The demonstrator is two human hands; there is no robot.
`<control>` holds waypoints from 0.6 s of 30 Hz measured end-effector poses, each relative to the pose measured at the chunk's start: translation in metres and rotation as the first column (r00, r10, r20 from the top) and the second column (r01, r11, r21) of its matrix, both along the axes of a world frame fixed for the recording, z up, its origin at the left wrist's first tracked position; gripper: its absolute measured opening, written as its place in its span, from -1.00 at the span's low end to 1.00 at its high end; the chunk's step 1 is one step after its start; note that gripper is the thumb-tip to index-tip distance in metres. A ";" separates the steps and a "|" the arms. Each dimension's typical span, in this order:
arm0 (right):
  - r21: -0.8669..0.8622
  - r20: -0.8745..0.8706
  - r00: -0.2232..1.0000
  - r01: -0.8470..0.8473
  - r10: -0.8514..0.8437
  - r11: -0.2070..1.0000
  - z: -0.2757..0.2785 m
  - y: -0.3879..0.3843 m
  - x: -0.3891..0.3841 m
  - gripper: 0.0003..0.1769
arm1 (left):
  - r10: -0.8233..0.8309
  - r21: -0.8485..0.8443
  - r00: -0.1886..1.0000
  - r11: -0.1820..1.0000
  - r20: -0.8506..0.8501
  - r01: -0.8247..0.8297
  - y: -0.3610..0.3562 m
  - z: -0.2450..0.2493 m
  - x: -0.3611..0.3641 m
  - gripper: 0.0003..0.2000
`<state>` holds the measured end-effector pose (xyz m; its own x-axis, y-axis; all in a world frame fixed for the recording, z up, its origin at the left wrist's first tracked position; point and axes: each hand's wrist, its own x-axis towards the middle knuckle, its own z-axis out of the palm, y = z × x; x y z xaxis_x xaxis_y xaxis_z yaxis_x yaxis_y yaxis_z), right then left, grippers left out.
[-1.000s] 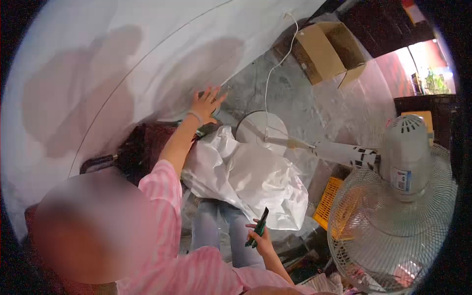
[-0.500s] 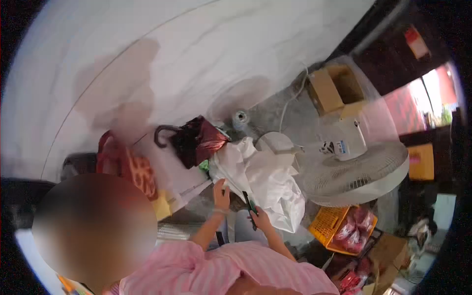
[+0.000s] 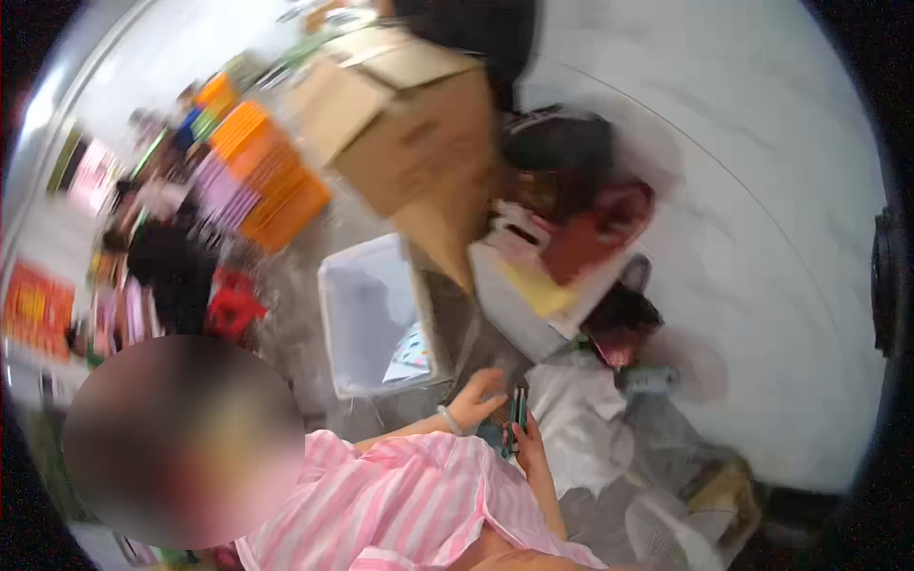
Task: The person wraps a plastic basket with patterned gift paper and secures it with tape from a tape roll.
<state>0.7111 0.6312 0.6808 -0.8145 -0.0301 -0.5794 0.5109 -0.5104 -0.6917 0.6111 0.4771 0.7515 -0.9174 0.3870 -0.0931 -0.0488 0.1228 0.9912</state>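
My right hand [image 3: 531, 440] is closed around a slim dark green and black tool [image 3: 517, 417]; motion blur hides its exact kind. Close to its left, my left hand [image 3: 476, 400], with a pale bracelet at the wrist, has its fingers partly spread and appears to hold nothing. A crumpled white plastic sack [image 3: 576, 428] lies just beyond and to the right of my right hand. On the other side, a white bin [image 3: 335, 328] with a patterned sheet in it stands near my left hand.
A large cardboard box [image 3: 428, 143] stands beyond the bin. Orange crates [image 3: 276, 190] are stacked at upper left. A red bag [image 3: 600, 228] and a dark folded umbrella [image 3: 624, 319] rest by the wall. A fan [image 3: 662, 533] shows at lower right.
My view has swung left, bringing in the white bin, large box and crates. The sack and umbrella now appear farther right. The tool stays in my right hand.
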 end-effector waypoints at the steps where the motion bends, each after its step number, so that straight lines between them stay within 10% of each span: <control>1: -0.127 -0.044 0.999 -0.024 0.018 0.992 0.001 -0.015 -0.004 -0.52 | 0.041 0.011 0.998 0.999 0.050 -0.041 -0.024 -0.008 0.014 -0.48; 10: -0.445 0.047 0.787 -0.535 0.616 0.718 0.038 -0.179 -0.049 -0.29 | 0.689 0.101 0.669 0.671 0.280 -0.734 -0.258 0.021 0.114 -0.50; 18: -0.440 -0.288 0.519 -0.818 0.805 0.370 0.074 -0.463 -0.059 0.00 | 0.844 0.137 0.375 0.349 0.384 -0.927 -0.441 0.005 0.218 -0.53</control>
